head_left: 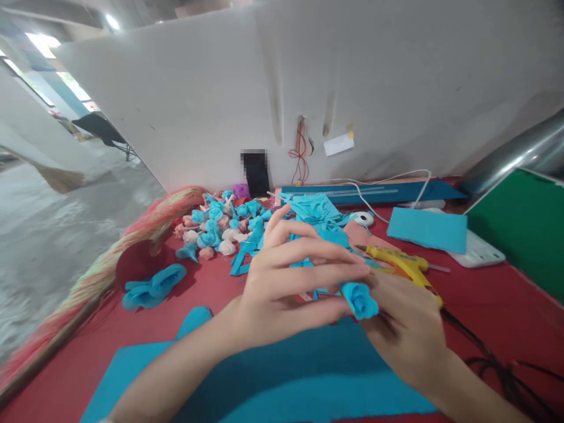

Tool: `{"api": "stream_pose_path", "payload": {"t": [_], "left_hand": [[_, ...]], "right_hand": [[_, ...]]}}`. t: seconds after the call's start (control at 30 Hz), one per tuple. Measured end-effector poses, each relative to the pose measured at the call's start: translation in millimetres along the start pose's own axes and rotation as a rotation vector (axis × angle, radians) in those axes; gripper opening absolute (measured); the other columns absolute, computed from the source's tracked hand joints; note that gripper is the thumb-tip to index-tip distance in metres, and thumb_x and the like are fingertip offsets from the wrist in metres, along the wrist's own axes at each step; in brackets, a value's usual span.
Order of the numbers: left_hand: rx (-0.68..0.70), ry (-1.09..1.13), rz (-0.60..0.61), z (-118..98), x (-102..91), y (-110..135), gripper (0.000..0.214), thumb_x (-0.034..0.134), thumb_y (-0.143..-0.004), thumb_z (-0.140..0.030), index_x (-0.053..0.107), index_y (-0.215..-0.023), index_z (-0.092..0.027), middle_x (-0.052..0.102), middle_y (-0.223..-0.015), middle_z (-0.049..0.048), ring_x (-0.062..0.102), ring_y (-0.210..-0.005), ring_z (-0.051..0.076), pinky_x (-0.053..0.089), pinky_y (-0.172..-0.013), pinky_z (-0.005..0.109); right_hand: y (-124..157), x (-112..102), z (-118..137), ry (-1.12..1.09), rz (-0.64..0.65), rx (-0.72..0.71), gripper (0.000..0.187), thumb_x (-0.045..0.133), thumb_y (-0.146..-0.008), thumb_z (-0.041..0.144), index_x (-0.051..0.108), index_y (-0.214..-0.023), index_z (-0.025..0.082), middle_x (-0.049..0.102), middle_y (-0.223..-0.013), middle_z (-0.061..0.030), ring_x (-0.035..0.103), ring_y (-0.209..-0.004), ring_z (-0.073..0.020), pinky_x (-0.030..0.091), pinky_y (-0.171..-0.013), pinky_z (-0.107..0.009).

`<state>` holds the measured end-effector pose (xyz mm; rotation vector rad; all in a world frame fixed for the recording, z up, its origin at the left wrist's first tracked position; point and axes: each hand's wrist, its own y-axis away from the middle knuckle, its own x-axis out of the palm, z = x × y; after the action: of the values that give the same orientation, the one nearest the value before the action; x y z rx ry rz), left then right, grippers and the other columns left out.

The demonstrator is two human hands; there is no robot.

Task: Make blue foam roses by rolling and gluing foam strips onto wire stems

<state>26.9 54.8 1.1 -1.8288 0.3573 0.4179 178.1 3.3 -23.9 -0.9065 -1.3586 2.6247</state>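
Observation:
A small blue crepe-paper rose (360,301) sits pinched between the thumb and fingers of my left hand (291,273). Its ruffled petals face toward me; its base is hidden. My right hand (408,311) meets it from the right, curled closed around the flower's lower side, with most of its fingertips out of sight. Below both hands lies a large blue sheet (282,376). Behind them is a heap of cut blue paper pieces (317,210). A yellow hot glue gun (405,264) rests just beyond my right hand.
Several blue and pink paper roses (214,226) are piled at back left, with larger blue petals (152,288) nearer. A dark phone (257,173) leans on the white board (198,106). A blue pad (427,229), green board (524,235) and black cord (493,358) lie right.

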Motion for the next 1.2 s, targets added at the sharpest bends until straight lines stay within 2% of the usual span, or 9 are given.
{"api": "stream_pose_path", "payload": {"t": [0.17,0.3,0.47,0.57,0.67,0.77,0.93,1.03,1.2], "left_hand": [[0.009,-0.008,0.018,-1,0.5,0,0.006,0.066,-0.074,-0.020,0.067,-0.079,-0.023,0.075,-0.083,0.0010,0.060,-0.075,0.019,0.047,-0.083,0.040],[0.001,-0.002,0.005,-1,1.5,0,0.005,0.067,-0.073,-0.022,0.067,-0.077,-0.024,0.075,-0.081,0.0007,0.060,-0.074,0.019,0.048,-0.082,0.039],[0.005,-0.017,0.020,1,2.3,1,0.007,0.069,-0.072,-0.024,0.068,-0.079,-0.024,0.075,-0.082,0.0002,0.060,-0.074,0.019,0.046,-0.087,0.042],[0.000,0.003,0.011,2,4.2,3,0.006,0.069,-0.073,-0.023,0.068,-0.079,-0.024,0.075,-0.082,0.0001,0.059,-0.074,0.018,0.045,-0.088,0.042],[-0.010,0.025,-0.006,5,6.7,3,0.016,0.073,-0.069,-0.030,0.068,-0.082,-0.024,0.074,-0.081,0.0011,0.060,-0.074,0.019,0.046,-0.088,0.043],[-0.001,0.054,-0.005,8,7.3,3,0.022,0.075,-0.066,-0.032,0.068,-0.085,-0.023,0.074,-0.081,0.0028,0.059,-0.073,0.019,0.045,-0.088,0.044],[0.015,0.069,0.008,10,4.5,3,0.007,0.067,-0.074,-0.022,0.068,-0.081,-0.022,0.074,-0.080,0.0037,0.057,-0.071,0.018,0.047,-0.081,0.043],[0.016,0.074,-0.007,9,3.1,3,0.009,0.064,-0.075,-0.018,0.068,-0.081,-0.023,0.074,-0.080,0.0034,0.058,-0.074,0.018,0.048,-0.078,0.041],[0.000,0.108,-0.007,10,3.0,3,0.009,0.064,-0.075,-0.019,0.067,-0.081,-0.025,0.074,-0.081,0.0029,0.060,-0.071,0.018,0.048,-0.075,0.041]], "right_hand": [[-2,-2,1,-0.011,0.003,-0.014,0.023,0.041,-0.092,0.014,0.056,-0.079,0.024,0.072,-0.085,-0.0036,0.069,-0.079,-0.0116,0.054,-0.065,-0.017],[-2,-3,1,-0.012,0.003,-0.015,0.023,0.040,-0.092,0.013,0.058,-0.082,0.024,0.072,-0.084,-0.0035,0.069,-0.075,-0.0124,0.054,-0.061,-0.019],[-3,-1,0,0.000,-0.007,0.003,0.025,0.041,-0.091,0.014,0.055,-0.073,0.023,0.065,-0.062,0.0009,0.063,-0.053,-0.0108,0.050,-0.051,-0.019],[-1,0,-2,0.012,-0.014,0.012,0.026,0.043,-0.089,0.014,0.052,-0.068,0.023,0.062,-0.057,0.0028,0.060,-0.048,-0.0105,0.049,-0.047,-0.019],[2,-1,-4,0.023,-0.012,0.005,0.022,0.044,-0.087,0.011,0.057,-0.075,0.024,0.071,-0.073,-0.0003,0.066,-0.060,-0.0132,0.051,-0.050,-0.021],[4,-2,-6,0.022,0.006,-0.010,0.021,0.044,-0.087,0.010,0.059,-0.086,0.024,0.073,-0.090,-0.0034,0.069,-0.078,-0.0145,0.054,-0.059,-0.022],[3,-2,-9,0.036,0.023,-0.040,0.022,0.041,-0.089,0.010,0.057,-0.096,0.023,0.072,-0.094,-0.0051,0.068,-0.087,-0.0152,0.056,-0.068,-0.023],[2,-2,-9,0.038,0.032,-0.053,0.024,0.040,-0.090,0.009,0.054,-0.100,0.025,0.072,-0.087,-0.0032,0.069,-0.083,-0.0143,0.056,-0.068,-0.022],[-1,-2,-8,0.039,0.049,-0.069,0.033,0.037,-0.090,0.007,0.049,-0.113,0.027,0.071,-0.094,-0.0042,0.068,-0.085,-0.0153,0.057,-0.070,-0.023]]}}
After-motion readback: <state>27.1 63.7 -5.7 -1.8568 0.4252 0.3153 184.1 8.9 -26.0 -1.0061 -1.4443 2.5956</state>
